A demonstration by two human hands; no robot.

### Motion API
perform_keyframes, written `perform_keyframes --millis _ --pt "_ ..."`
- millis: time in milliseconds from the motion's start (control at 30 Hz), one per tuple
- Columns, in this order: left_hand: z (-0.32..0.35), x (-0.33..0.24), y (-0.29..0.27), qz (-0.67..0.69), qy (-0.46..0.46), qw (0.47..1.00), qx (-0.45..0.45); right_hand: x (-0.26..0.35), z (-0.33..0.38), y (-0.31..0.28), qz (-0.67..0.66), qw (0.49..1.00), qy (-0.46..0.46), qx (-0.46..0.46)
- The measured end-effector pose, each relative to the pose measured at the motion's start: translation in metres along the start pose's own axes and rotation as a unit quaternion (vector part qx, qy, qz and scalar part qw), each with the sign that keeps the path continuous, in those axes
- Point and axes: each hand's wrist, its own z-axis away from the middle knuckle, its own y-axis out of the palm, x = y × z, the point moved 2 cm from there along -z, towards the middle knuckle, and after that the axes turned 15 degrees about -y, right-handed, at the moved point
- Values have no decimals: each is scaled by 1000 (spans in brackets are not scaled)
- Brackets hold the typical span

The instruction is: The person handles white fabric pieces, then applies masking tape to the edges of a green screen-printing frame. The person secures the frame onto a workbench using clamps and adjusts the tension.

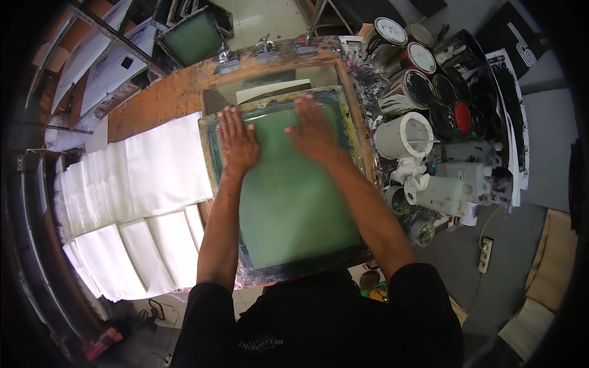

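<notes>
A green screen-printing frame [288, 202] lies tilted in front of me on a wooden printing table [178, 92]. My left hand [236, 141] rests flat on the green mesh near the frame's far left corner, fingers spread. My right hand [314, 129] lies flat on the mesh near the far right, fingers together and pointing away. Neither hand holds anything. A pale sheet [273, 91] shows beneath the frame's far edge.
Overlapping white sheets [141, 184] are spread out to my left. Several open ink cans and tubs [423, 86], a white bucket [405, 135] and plastic jugs [454, 184] crowd the right side. Another green screen [193, 37] stands at the back. A power strip [485, 254] lies on the floor.
</notes>
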Motion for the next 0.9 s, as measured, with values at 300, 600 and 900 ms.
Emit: perform_keyframes --millis 300,600,900 --pt "-14 34 -10 38 -160 981 -101 -30 -10 3 125 961 242 -54" --pt "-24 61 -25 141 -223 961 -88 -62 7 -13 115 981 157 -6" --pt "-31 80 -20 249 -243 928 -132 -101 18 -3 9 976 175 -130"
